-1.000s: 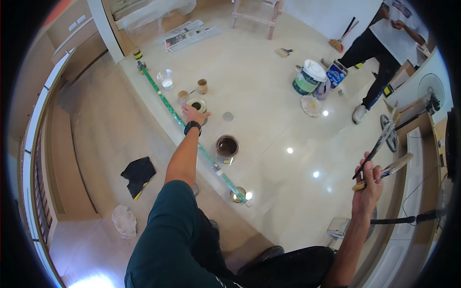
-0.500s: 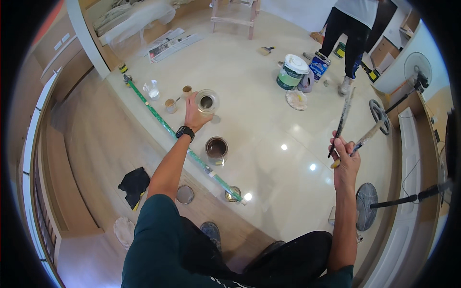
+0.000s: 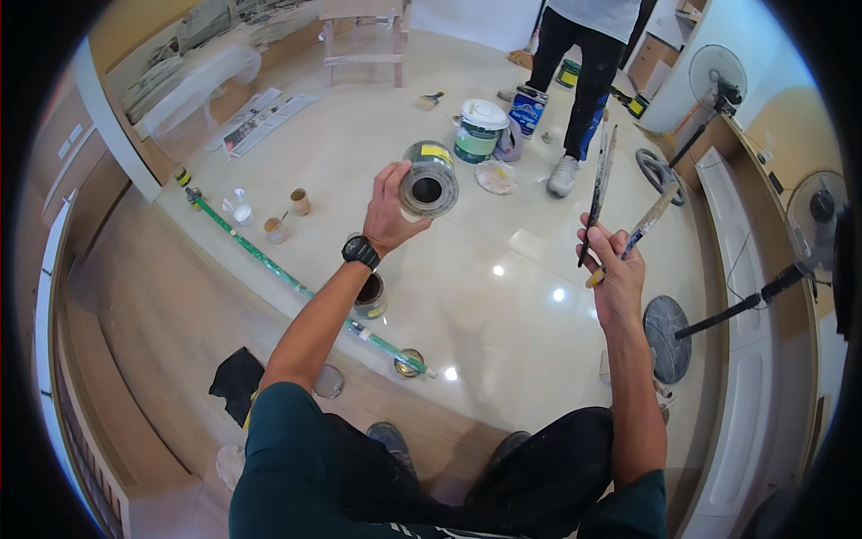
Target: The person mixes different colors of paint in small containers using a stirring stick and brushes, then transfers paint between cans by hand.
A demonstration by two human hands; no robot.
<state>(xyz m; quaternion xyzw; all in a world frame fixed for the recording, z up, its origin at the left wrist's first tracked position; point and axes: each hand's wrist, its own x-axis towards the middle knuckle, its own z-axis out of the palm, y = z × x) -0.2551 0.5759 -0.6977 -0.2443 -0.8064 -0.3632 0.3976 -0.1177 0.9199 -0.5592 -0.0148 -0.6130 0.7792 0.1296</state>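
My left hand (image 3: pixel 388 216) grips a small metal can (image 3: pixel 428 157) with a yellow-and-green label, lifted and tilted so its dark round opening faces me. My right hand (image 3: pixel 613 278) holds paintbrushes (image 3: pixel 642 229) upright, two or more, with dark and pale handles. Below the raised can, a can of brown liquid (image 3: pixel 370 302) stands on the floor, partly behind my left arm. A long green pole (image 3: pixel 250 248) lies beside it, with two small cups (image 3: pixel 274 229) and a clear plastic cup (image 3: pixel 239 208) near its far half.
Ahead, a person in dark trousers (image 3: pixel 588 94) stands behind a white-lidded bucket (image 3: pixel 480 135) and a blue can (image 3: pixel 527 113). A wooden stool (image 3: pixel 362 59), newspapers (image 3: pixel 259 122) and a brush (image 3: pixel 428 101) are further back. Standing fans (image 3: pixel 716 74) are on the right, a black cloth (image 3: pixel 235 384) at lower left.
My left hand has raised the can off the floor and forward-right. My right hand with the brushes has moved left and up. The view has tilted, and the person ahead has changed stance.
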